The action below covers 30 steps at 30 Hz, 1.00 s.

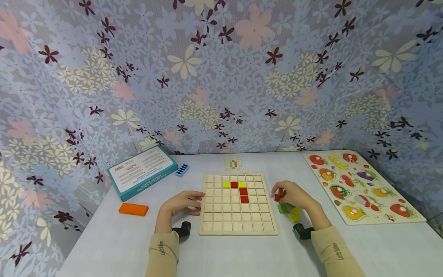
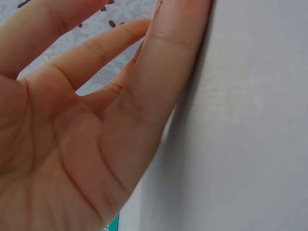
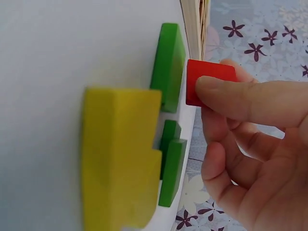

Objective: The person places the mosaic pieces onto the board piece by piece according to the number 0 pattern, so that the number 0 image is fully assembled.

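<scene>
My right hand [image 1: 293,194] pinches a small red square tile [image 3: 207,68] between thumb and fingers, just off the right side of a wooden grid board [image 1: 221,215]. Loose green tiles [image 1: 283,208] and yellow tiles [image 1: 295,216] lie on the table below that hand. On the board, a red tile [image 1: 234,184] sits between two yellow curved-edge tiles [image 1: 226,185], with two more red tiles [image 1: 244,199] stepping down to the right. My left hand [image 1: 180,202] has loosely bent fingers and holds nothing; its fingertips are right at the board's left edge.
A small pattern card [image 1: 233,164] lies behind the board. To the left are a teal box [image 1: 145,171], a small blue slotted piece [image 1: 182,170] and an orange block [image 1: 133,209]. A fruit puzzle board [image 1: 363,188] lies at the right. A flowered cloth [image 1: 221,84] hangs behind.
</scene>
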{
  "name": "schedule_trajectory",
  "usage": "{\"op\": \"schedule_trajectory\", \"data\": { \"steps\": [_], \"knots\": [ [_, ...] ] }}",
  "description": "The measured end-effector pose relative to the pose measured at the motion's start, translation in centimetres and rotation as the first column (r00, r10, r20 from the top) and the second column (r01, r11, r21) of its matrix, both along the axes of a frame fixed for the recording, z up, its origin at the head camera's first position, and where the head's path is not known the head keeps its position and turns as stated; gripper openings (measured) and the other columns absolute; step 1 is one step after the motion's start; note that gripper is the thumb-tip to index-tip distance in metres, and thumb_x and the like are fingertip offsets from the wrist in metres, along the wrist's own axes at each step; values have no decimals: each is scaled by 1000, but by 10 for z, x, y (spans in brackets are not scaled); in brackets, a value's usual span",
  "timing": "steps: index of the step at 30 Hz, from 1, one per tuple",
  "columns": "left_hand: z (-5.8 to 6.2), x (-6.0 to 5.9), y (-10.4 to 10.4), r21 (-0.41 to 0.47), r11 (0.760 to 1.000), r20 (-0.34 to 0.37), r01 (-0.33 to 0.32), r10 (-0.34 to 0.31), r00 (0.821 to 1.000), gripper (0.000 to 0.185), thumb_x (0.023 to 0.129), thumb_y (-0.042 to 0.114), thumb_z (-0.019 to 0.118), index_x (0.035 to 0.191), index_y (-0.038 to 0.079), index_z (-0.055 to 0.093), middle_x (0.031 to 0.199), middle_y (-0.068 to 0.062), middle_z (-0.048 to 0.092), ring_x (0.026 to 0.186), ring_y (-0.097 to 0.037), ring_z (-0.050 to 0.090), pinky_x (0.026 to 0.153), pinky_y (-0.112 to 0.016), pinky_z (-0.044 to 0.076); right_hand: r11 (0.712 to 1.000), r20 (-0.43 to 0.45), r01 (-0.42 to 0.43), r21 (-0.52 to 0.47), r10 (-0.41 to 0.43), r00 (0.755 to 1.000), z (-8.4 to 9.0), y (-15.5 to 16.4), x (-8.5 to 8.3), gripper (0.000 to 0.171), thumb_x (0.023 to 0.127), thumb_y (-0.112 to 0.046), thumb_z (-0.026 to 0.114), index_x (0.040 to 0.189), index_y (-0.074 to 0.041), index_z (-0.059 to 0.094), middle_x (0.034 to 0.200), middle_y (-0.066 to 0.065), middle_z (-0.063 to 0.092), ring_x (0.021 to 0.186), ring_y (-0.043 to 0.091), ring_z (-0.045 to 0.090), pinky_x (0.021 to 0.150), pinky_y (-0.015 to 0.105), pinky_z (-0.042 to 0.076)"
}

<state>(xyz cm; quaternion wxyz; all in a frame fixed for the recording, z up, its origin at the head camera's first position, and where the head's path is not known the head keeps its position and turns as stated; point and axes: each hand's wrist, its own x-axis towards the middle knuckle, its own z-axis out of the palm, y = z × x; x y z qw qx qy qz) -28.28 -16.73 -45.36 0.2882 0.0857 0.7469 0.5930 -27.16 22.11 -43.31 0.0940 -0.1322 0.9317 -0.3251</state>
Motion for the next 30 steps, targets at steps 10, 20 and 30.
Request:
{"op": "schedule_trajectory", "data": {
  "steps": [10, 20, 30],
  "knots": [
    [0, 0, 0, 9, 1000, 2, 5, -5, 1000, 52, 84, 2, 60, 132, -6, 44, 125, -21, 44, 83, -19, 60, 77, -37, 56, 999, -64, 10, -33, -12, 998, 3, -8, 3, 25, 76, 5, 68, 98, -4, 62, 85, 5, 60, 76, 19, 53, 70, 35, 51],
    [-1, -1, 0, 13, 1000, 7, 5, -5, 1000, 52, 83, 2, 60, 132, -6, 45, 124, -21, 44, 83, -19, 60, 77, -37, 56, 998, -98, -16, -61, 10, 995, 2, -26, 7, 22, 76, -1, 71, 95, -5, 62, 82, 2, 59, 73, 17, 52, 65, 29, 49],
    [-1, 0, 0, 13, 1000, -3, 11, -11, 1000, 51, 84, 2, 60, 132, -6, 44, 125, -22, 44, 84, -19, 60, 77, -37, 56, 988, -167, -144, -61, 133, 977, 0, -45, 8, 14, 80, 1, 67, 92, -5, 64, 79, 1, 58, 67, 13, 50, 59, 26, 46]
  ]
}}
